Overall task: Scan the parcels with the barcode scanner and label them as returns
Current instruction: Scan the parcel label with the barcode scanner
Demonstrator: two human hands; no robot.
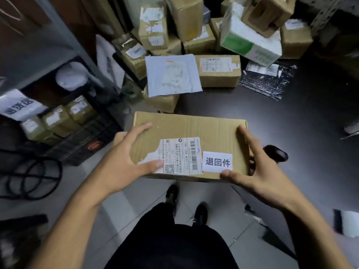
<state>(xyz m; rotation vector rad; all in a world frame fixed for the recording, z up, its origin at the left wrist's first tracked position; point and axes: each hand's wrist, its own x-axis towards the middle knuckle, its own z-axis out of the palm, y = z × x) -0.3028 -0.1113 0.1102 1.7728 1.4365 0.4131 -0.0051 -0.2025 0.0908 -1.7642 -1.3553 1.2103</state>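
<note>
Parcels [217,70] crowd the dark tabletop [310,105] ahead. My left hand [126,158] and right hand [258,167] hold a box [190,129] between them at its sides, thumbs pressing its top. Its shipping label [178,156] touches a white return sticker [217,161].
</note>
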